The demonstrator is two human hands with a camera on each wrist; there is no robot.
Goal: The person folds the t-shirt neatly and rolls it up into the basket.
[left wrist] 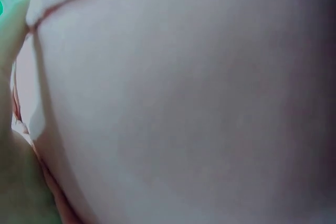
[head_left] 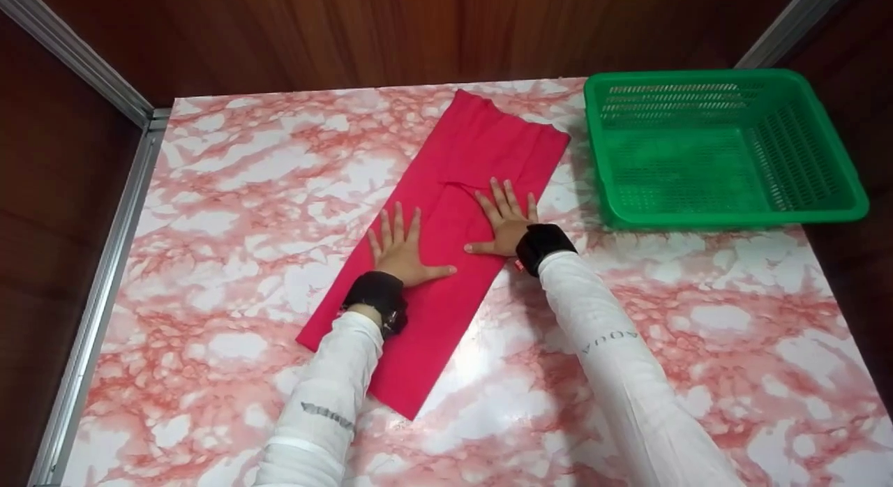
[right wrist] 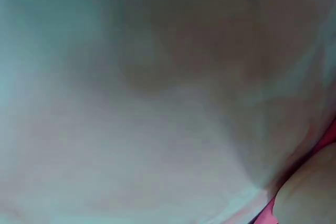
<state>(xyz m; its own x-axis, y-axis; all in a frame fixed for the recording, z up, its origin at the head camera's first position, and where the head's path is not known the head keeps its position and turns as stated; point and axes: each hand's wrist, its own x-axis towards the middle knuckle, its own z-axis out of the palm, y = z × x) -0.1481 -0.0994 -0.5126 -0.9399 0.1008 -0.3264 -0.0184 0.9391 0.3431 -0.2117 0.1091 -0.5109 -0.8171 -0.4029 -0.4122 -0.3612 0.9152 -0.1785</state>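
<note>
All fingers [head_left: 414,225] spread: left hand [head_left: 403,258], right hand [head_left: 511,230] on folded red garment [head_left: 446,225]. Green plastic basket [head_left: 732,218] near, on marbled tabletop [head_left: 223,264].

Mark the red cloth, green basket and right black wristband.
Red cloth [head_left: 445,232]: head view, bare fabric near its middle.
Green basket [head_left: 739,218]: head view, rim on the side nearest the person.
Right black wristband [head_left: 546,245]: head view, middle of the band.
</note>
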